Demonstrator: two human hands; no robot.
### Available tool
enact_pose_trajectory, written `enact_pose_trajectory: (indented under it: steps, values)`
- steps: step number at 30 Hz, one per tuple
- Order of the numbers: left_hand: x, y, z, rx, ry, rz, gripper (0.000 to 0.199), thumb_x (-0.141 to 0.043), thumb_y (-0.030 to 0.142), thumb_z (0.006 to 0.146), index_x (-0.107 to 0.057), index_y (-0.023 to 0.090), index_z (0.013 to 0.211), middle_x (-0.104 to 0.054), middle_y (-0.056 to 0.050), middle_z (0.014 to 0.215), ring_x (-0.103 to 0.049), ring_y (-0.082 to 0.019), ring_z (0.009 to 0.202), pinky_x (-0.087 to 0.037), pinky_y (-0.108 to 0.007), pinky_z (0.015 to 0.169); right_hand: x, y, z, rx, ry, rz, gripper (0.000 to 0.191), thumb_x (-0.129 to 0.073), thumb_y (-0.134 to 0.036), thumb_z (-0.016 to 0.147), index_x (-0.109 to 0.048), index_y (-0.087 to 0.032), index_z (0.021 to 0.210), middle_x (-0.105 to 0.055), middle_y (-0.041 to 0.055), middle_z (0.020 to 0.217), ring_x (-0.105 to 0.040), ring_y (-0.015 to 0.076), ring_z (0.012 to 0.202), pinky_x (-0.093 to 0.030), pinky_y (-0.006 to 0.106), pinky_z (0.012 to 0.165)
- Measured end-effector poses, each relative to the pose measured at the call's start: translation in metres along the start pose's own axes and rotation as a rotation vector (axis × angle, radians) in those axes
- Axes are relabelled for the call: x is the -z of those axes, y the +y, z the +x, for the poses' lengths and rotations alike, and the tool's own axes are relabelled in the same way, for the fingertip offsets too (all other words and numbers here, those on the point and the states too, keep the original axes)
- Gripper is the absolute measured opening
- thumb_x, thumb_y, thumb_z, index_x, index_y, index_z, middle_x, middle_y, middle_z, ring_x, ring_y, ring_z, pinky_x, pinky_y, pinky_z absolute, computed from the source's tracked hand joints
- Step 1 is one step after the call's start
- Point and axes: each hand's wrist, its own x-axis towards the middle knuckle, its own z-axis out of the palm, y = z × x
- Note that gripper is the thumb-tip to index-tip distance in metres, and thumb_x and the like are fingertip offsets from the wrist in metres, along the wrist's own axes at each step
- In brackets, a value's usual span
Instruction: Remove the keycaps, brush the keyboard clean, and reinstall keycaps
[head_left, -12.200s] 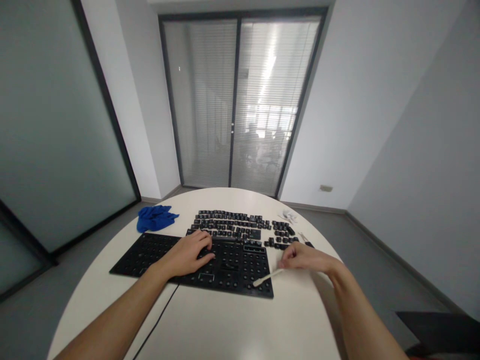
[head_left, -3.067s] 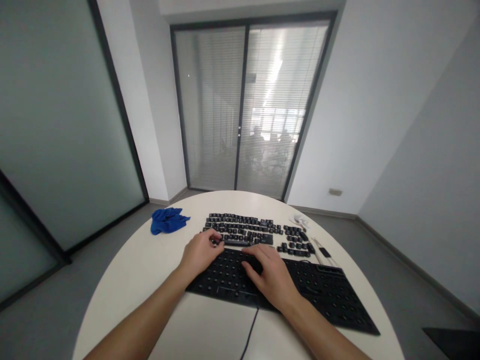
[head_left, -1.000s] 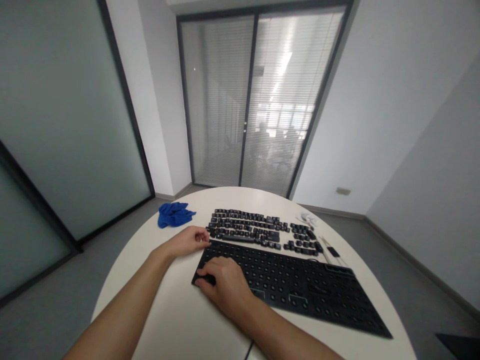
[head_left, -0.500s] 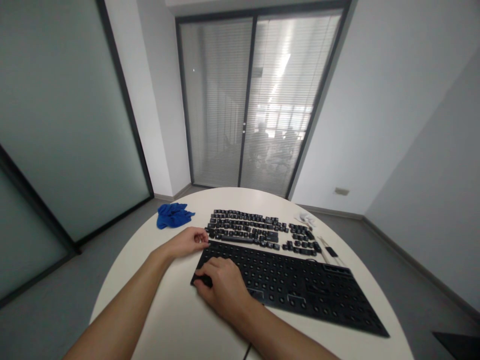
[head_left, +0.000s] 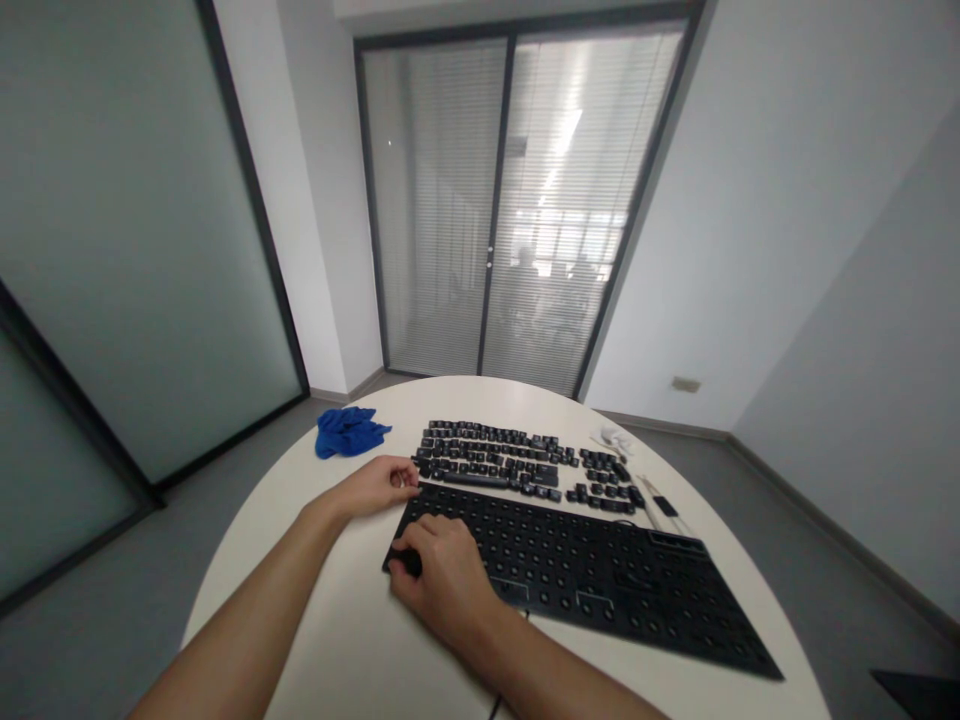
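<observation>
A black keyboard base (head_left: 600,565) with its keycaps off lies slantwise on the round white table, small round key mounts showing. Over its lower left corner, my right hand (head_left: 442,570) is closed, thumb and fingers bent together. Something black shows between them, but I cannot tell whether it is a keycap or the base. My left hand (head_left: 379,487) rests by the base's upper left corner, fingers curled in and thumb extended toward that corner. What its fingertips hold, if anything, is hidden. Loose black keycaps (head_left: 480,452) sit in rows just beyond the base.
A crumpled blue cloth (head_left: 351,432) lies at the back left of the table (head_left: 322,640). More keycaps (head_left: 604,480), a white bundle (head_left: 615,438) and thin white tools with a black part (head_left: 664,505) lie to the right. A cable (head_left: 496,706) shows at the front edge.
Both hands keep nearly the same place and pose. The whole view shifts very slightly; the keyboard base and keycaps stay put.
</observation>
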Motion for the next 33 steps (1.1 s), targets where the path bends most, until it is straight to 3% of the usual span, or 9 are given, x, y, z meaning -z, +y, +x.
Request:
enact_pose_trajectory:
  steps: [6, 14, 21, 33]
  values:
    - [0.0003, 0.0013, -0.0011, 0.001, 0.001, -0.002, 0.028, -0.067, 0.044, 0.077, -0.066, 0.016, 0.08, -0.059, -0.001, 0.069, -0.052, -0.018, 0.068, -0.038, -0.025, 0.061, 0.0001, 0.0005, 0.0014, -0.053, 0.041, 0.133, 0.012, -0.075, -0.019, 0.077, -0.074, -0.023, 0.088, -0.076, 0.0019, 0.093, -0.068, 0.0222, 0.091, -0.045, 0.033, 0.083]
    - [0.0001, -0.0029, -0.0015, -0.017, -0.007, -0.024, 0.025, -0.067, 0.039, 0.079, -0.067, 0.015, 0.083, -0.059, 0.0, 0.071, -0.051, -0.017, 0.068, -0.038, -0.025, 0.062, 0.0078, 0.0026, 0.0007, -0.161, 0.096, 0.4, 0.01, -0.071, -0.016, 0.082, -0.075, -0.02, 0.089, -0.075, 0.0005, 0.085, -0.068, 0.0161, 0.077, -0.048, 0.025, 0.073]
    - [-0.0007, -0.0053, -0.0005, -0.023, -0.002, -0.031, 0.025, -0.067, 0.039, 0.079, -0.066, 0.015, 0.082, -0.058, 0.001, 0.069, -0.051, -0.017, 0.067, -0.037, -0.025, 0.062, 0.0053, 0.0024, -0.0012, -0.07, 0.078, 0.279, 0.014, -0.076, -0.013, 0.074, -0.076, -0.021, 0.084, -0.078, 0.0005, 0.09, -0.069, 0.0194, 0.087, -0.045, 0.029, 0.083]
    - [-0.0005, -0.0031, -0.0012, -0.029, 0.005, -0.033, 0.029, -0.068, 0.044, 0.078, -0.066, 0.015, 0.081, -0.059, 0.0, 0.069, -0.052, -0.017, 0.067, -0.039, -0.025, 0.061, 0.0048, 0.0008, 0.0002, -0.004, -0.005, 0.143, 0.009, -0.074, -0.021, 0.081, -0.075, -0.023, 0.09, -0.076, 0.0008, 0.099, -0.067, 0.0206, 0.096, -0.04, 0.031, 0.084]
